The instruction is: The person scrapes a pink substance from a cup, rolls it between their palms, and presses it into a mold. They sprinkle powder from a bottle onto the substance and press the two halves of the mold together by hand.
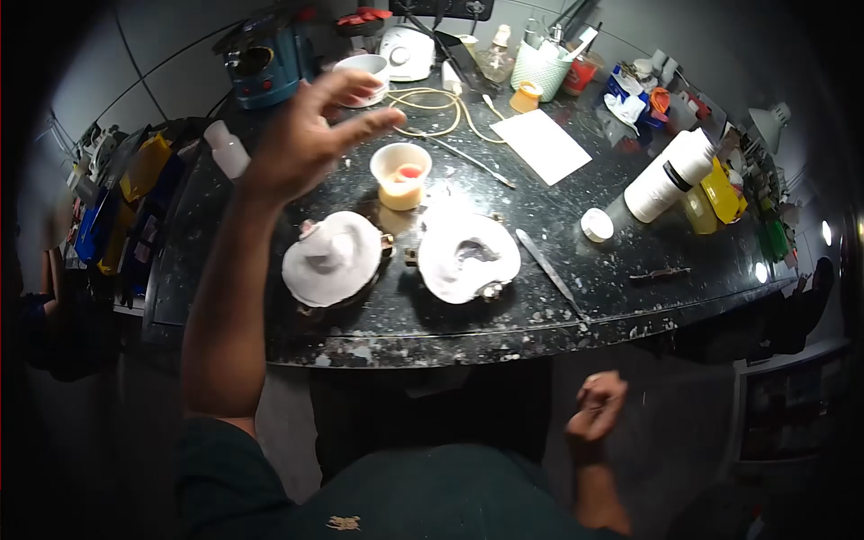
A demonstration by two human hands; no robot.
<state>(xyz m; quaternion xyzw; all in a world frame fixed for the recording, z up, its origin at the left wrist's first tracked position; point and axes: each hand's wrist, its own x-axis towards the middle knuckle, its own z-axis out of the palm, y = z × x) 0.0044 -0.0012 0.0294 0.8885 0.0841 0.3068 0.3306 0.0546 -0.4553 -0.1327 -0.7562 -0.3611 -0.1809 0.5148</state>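
My left hand [315, 135] is raised over the bench with thumb and fingers apart, holding nothing. It is nearest a white bowl [349, 65] and a small translucent cup [400, 186] with yellowish contents and a red piece inside. Below the bench's front edge, my right hand [601, 405] is curled closed; whatever is in it, if anything, is hidden. Two metal-edged halves filled with white plaster lie side by side: the left plaster half [333, 259] has a raised form, the right plaster half [450, 274] a hollow. Right of them rests a flat metal spatula [549, 272].
A large white bottle [661, 184] and a white cap [597, 225] are at the right. Behind lie white paper [542, 146], a thin tool [472, 163], a cable [463, 112] and a tool holder [540, 72]. A blue machine [261, 72] and small bottle [227, 149] stand left.
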